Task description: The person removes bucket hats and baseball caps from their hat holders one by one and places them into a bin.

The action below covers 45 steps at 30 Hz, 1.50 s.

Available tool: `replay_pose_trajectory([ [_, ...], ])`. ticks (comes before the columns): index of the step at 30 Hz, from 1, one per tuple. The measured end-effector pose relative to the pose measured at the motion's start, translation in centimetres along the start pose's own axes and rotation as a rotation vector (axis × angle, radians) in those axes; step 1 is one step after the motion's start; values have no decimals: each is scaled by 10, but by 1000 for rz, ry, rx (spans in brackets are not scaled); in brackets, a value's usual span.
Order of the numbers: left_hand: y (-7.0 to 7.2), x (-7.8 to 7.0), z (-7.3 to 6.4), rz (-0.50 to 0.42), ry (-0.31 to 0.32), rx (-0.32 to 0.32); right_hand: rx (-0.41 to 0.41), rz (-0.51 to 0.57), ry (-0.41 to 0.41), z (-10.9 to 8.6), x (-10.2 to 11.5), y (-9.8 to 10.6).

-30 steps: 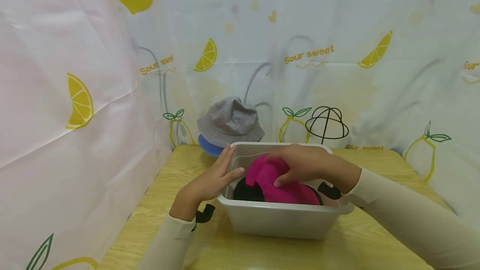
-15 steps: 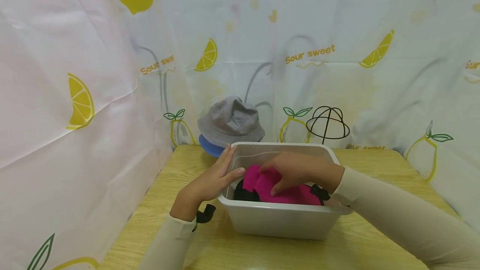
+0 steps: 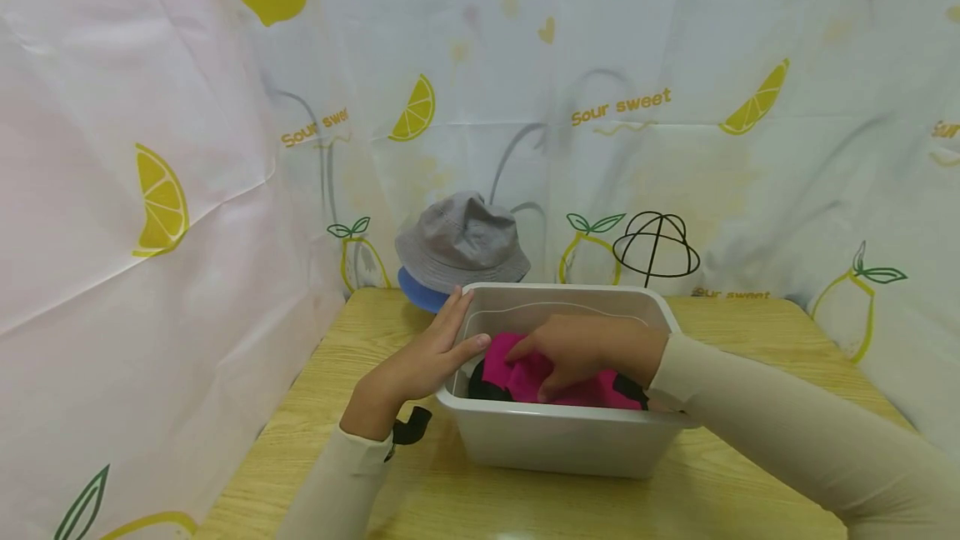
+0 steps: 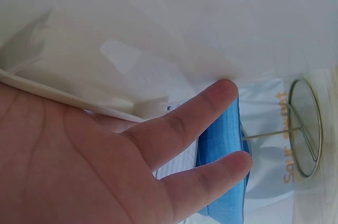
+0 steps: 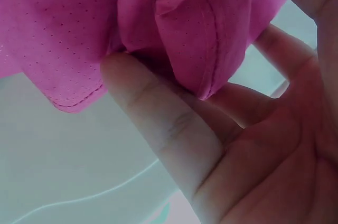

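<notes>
My right hand (image 3: 573,352) is down inside a white plastic bin (image 3: 555,440) and grips a pink cap (image 3: 504,357). In the right wrist view the perforated pink fabric bunches between thumb and fingers. A black piece of headwear (image 3: 487,386) shows at the cap's left, partly covered by it. Against the bin's left rim rests my left hand (image 3: 420,369), its fingers extended. The left wrist view has two fingers (image 4: 185,129) straight along the outside of the bin wall.
Behind the bin's left corner, a grey bucket hat (image 3: 465,244) sits over a blue hat (image 3: 420,292). A black wire hat stand (image 3: 656,248) rises behind the bin on the right. Lemon-print sheets (image 3: 480,48) enclose the wooden table (image 3: 360,340) at back and sides.
My right hand has moved lower and a little left into the bin, and the pink cap has sunk with it. The left hand has stayed at the rim.
</notes>
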<state>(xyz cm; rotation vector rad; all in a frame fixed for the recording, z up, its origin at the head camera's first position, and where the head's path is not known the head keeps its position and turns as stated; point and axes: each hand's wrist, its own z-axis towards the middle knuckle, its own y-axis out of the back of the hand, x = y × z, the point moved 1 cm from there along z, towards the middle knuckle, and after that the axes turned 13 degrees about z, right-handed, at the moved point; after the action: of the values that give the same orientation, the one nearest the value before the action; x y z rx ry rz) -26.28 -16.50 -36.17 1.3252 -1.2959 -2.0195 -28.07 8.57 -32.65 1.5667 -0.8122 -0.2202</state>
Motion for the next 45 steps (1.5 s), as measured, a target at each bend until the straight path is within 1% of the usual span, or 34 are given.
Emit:
replay_pose_trajectory([
  [5, 0, 0, 0, 1, -3, 0, 15, -22, 3, 4, 1, -4],
  [15, -1, 2, 2, 4, -3, 2, 99, -63, -17, 14, 4, -11],
  [24, -2, 1, 0, -17, -2, 14, 150, -100, -3, 21, 3, -23],
  [31, -2, 3, 2, -12, -4, 10, 178, -113, 10, 25, 3, -28],
  [36, -2, 4, 1, -11, -2, 13, 192, -119, -10, 26, 5, -30],
  [42, -1, 3, 0, -8, -4, 14, 200, -118, 17, 29, 3, -33],
  [45, 0, 3, 1, -7, -6, 11, 207, -119, 11, 29, 3, -33],
])
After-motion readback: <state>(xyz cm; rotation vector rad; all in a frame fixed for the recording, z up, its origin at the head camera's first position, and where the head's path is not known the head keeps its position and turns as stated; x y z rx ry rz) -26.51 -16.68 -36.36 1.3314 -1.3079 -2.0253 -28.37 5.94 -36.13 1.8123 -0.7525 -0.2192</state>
